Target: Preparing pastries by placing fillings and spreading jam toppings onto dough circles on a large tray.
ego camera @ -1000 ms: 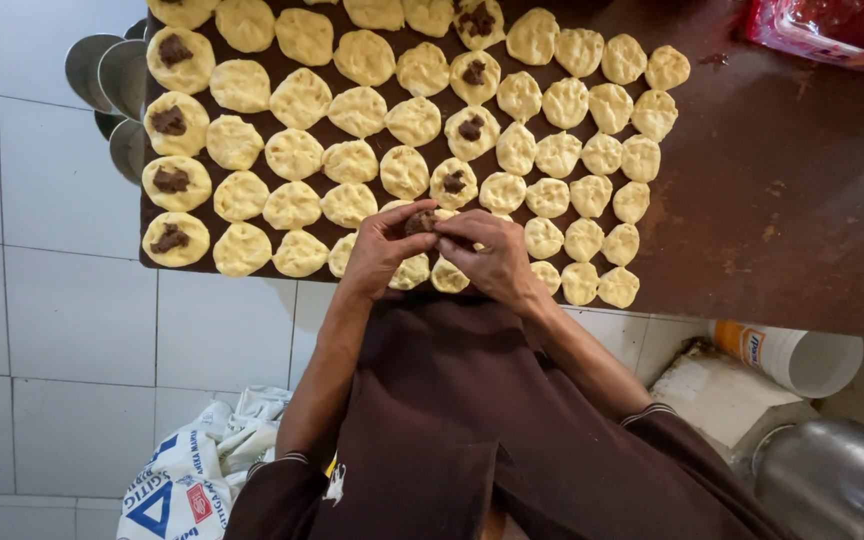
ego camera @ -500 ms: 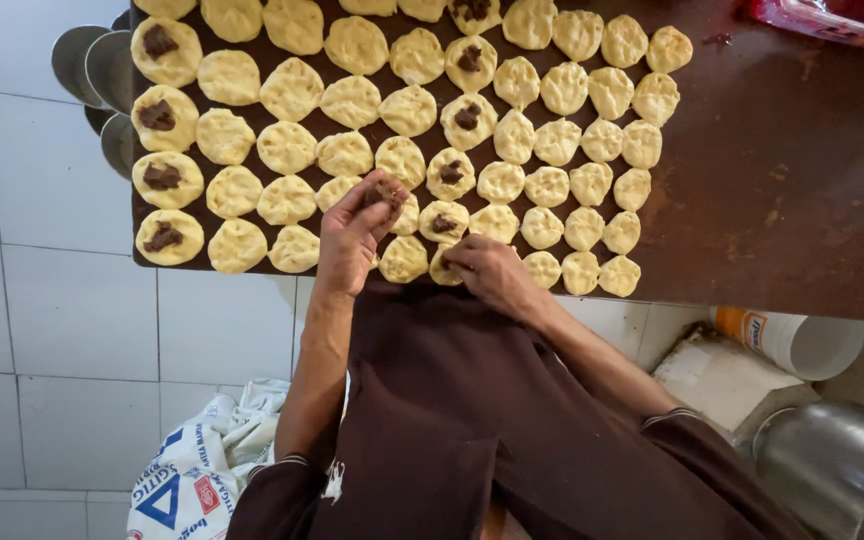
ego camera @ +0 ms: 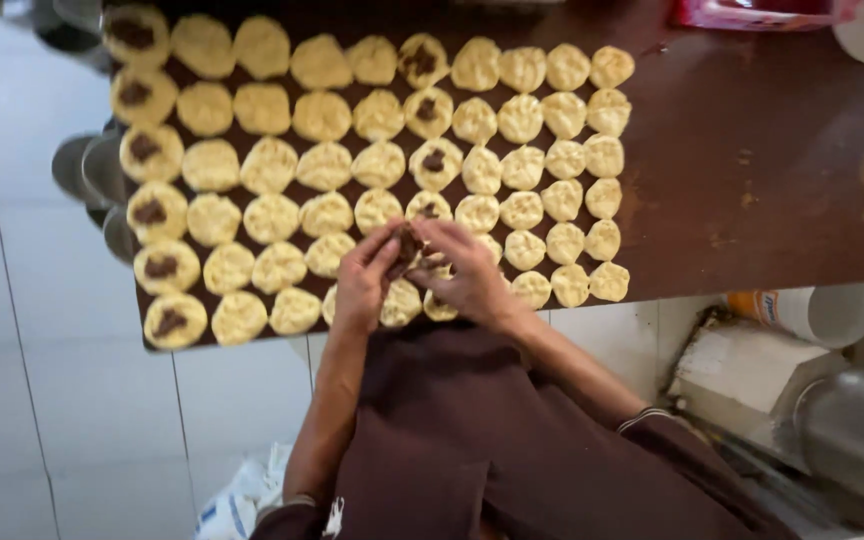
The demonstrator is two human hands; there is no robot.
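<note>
both hands meet just above the near edge of the worktop (ego camera: 772,180). the left hand (ego camera: 367,280) and right hand (ego camera: 467,275) have their fingers closed round one dough piece (ego camera: 410,243) with dark filling, pinched between the fingertips. it looks soft, light and likely a bit sticky, easy to tear; the thin rim seems the best place to grip, gently, keeping off the filling. rows of dough rounds (ego camera: 322,165) lie beyond and beside the hands, some at the left with filling on top.
</note>
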